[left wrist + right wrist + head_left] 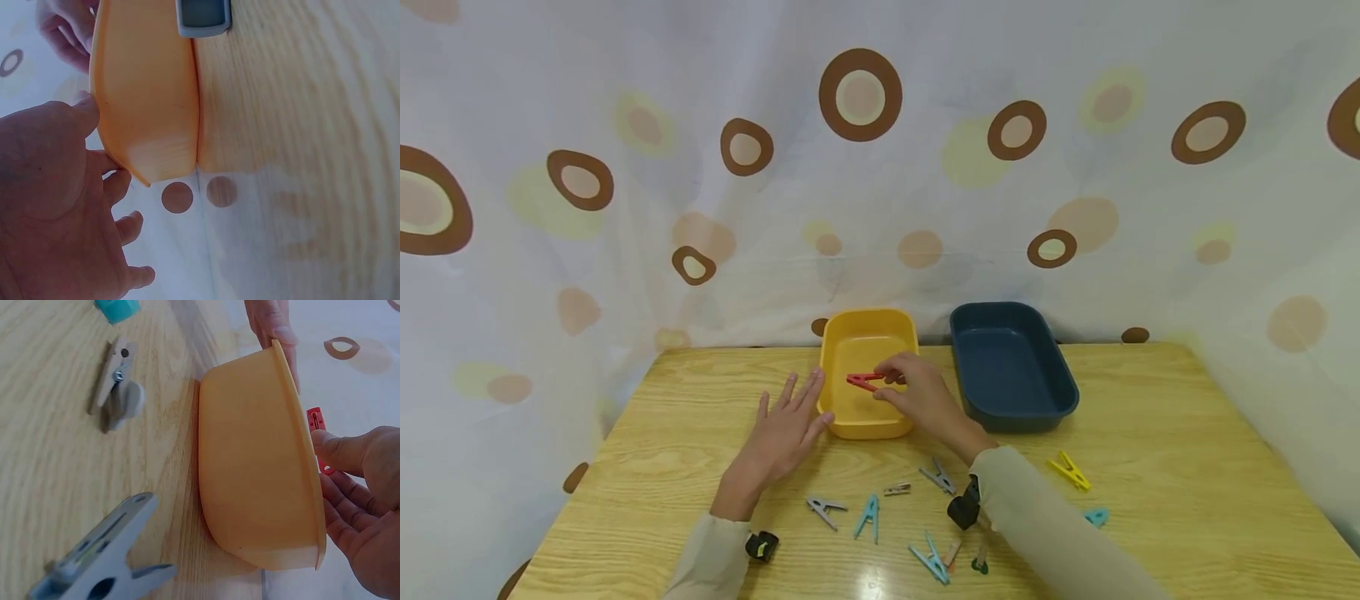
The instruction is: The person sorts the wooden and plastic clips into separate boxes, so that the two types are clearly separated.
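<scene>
My right hand (921, 396) pinches a red clothespin (863, 380) between thumb and fingers, over the yellow tray (867, 429). In the right wrist view the red clothespin (316, 419) shows just past the tray's rim, partly hidden by the thumb. My left hand (782, 437) lies at the tray's left edge with its fingers spread and straight. Seen from the left wrist, the thumb and index finger of that hand (56, 200) touch the rim of the tray (147, 94). The tray's inside shows no other clothespin in the head view.
A dark blue tray (1015, 371) stands right of the yellow one. Grey clothespins (826, 510), blue ones (868, 517), a small wooden one (897, 489) and a yellow one (1070, 471) lie scattered on the wooden table (700, 400). A patterned curtain (925, 192) hangs behind.
</scene>
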Tool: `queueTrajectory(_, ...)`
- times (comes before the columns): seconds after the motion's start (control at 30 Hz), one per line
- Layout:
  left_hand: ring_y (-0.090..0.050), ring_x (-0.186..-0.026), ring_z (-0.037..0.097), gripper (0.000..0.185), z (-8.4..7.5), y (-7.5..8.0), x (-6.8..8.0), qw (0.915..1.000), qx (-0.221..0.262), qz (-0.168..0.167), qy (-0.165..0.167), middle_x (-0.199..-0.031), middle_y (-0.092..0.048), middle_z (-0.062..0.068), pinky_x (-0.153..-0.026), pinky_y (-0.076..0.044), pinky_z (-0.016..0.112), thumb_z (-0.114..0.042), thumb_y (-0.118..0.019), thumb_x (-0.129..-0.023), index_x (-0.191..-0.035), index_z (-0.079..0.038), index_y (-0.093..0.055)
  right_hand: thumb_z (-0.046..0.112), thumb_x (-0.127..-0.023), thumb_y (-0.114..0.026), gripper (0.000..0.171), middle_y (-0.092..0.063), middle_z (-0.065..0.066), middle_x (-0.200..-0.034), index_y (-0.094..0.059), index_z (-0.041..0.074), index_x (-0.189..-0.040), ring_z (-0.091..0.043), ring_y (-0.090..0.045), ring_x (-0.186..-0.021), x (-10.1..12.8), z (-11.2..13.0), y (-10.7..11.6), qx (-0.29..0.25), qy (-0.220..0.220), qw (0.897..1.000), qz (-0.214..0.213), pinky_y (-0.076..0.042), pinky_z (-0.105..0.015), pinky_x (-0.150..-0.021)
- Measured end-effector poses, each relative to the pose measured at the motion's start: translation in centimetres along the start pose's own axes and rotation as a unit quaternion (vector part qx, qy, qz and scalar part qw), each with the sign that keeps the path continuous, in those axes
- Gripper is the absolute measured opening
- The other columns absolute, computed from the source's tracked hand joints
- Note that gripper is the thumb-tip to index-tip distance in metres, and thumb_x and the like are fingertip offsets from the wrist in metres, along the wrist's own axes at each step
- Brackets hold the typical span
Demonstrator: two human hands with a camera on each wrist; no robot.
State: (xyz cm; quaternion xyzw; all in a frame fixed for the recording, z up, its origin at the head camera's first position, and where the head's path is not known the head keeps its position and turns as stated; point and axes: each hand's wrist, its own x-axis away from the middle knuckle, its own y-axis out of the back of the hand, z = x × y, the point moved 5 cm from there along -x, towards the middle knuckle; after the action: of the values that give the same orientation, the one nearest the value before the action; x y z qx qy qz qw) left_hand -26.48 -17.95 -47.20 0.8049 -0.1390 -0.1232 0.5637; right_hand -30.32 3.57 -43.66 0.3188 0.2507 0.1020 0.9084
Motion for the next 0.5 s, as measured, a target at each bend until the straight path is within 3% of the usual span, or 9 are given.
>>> queueTrajectory(0.5, -0.008, -0.157, 0.036, 0.070, -0.2, 0.1, 0.1, 0.9999, 0.009, 0.006, -0.001, -0.171, -0.011, 0.002, -0.117, -0.005, 0.072, -0.050, -0.034, -0.111, -0.166, -0.014, -0.011, 0.006, -0.088, -0.082, 0.026, -0.071, -0.010, -0.109, -0.073, 0.002, -0.112, -0.025, -0.069, -0.094, -3.6, -1.9, -1.4, 0.010, -0.069, 0.998, 0.006, -0.057, -0.039, -0.086)
